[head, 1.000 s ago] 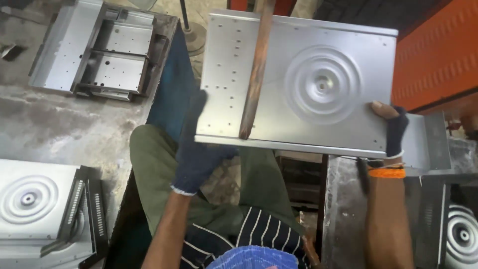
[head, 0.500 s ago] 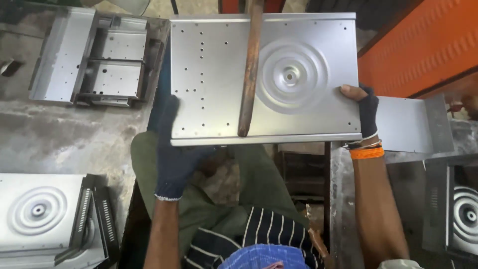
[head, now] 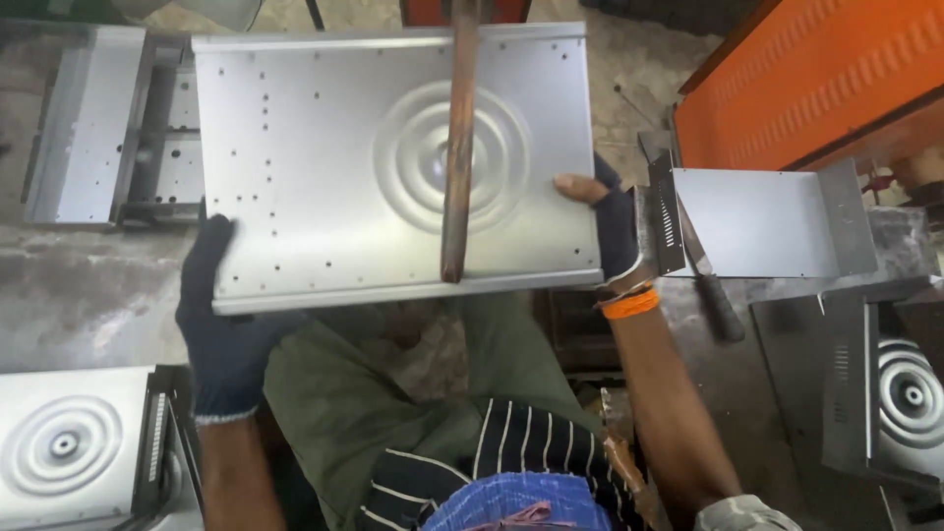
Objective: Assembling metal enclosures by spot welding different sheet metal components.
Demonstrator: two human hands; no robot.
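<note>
- A large grey metal sheet (head: pixel 324 177) with pressed concentric rings is held flat above the lap, level, between both gloved hands.
- The left hand (head: pixel 221 324), in a dark glove, is closed on the sheet's near left corner; fingers are wrapped up the left edge, the palm sits under the sheet.
- The right hand (head: pixel 605 221), in a fingerless dark glove, is clamped on the sheet's right edge, with the bare thumb laid on top; an orange wristband (head: pixel 629 303) is worn just below it.
- A rusty brown bar (head: pixel 459 138) is seen running from the sheet's far edge across the rings, ending near the near edge; whether it rests on the sheet cannot be told.
- A smaller bent metal plate (head: pixel 757 221) lies on the workbench (head: pixel 69 295) surface just right of the right hand, a dark-handled tool (head: pixel 713 295) beside it.
- More ringed sheets are stacked at the lower left (head: pixel 69 442) and lower right (head: pixel 900 393).
- An orange panel (head: pixel 816 79) is seen at upper right.
</note>
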